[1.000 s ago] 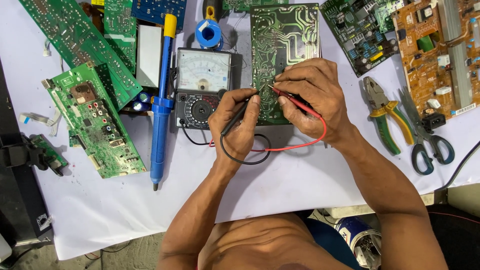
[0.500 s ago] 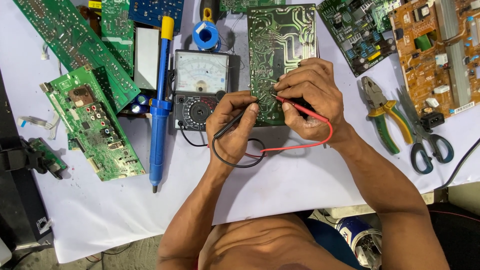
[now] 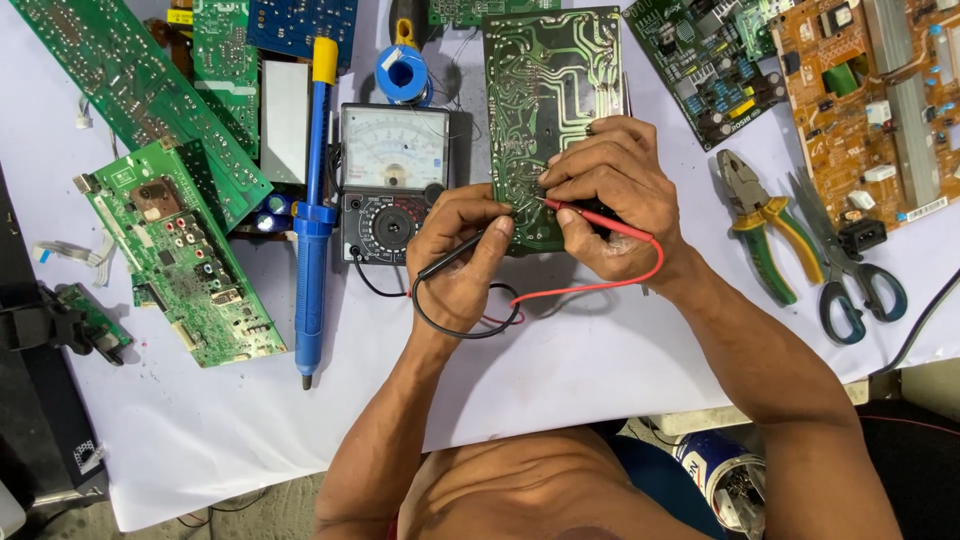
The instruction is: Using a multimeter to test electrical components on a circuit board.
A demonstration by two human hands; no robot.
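A green circuit board [image 3: 552, 90] lies solder side up in the middle of the white table. My left hand [image 3: 462, 255] grips a black test probe [image 3: 450, 258] whose tip touches the board's lower left part. My right hand [image 3: 610, 195] pinches a red test probe [image 3: 590, 212] against the board's lower middle. Black and red leads [image 3: 470, 325] loop below my hands. An analogue multimeter [image 3: 392, 180] with a dial sits just left of the board, close to my left hand.
A blue desoldering pump [image 3: 313, 220] lies left of the meter. Several green boards [image 3: 175, 240] crowd the left side. More boards, one orange [image 3: 880, 100], sit at the top right. Pliers [image 3: 765, 225] and scissors [image 3: 845, 265] lie to the right. A blue solder spool [image 3: 403, 70] rests above the meter.
Both hands shifted slightly on the board, moving the probe tips to nearby points. The lead loops moved with them. Everything else stayed put.
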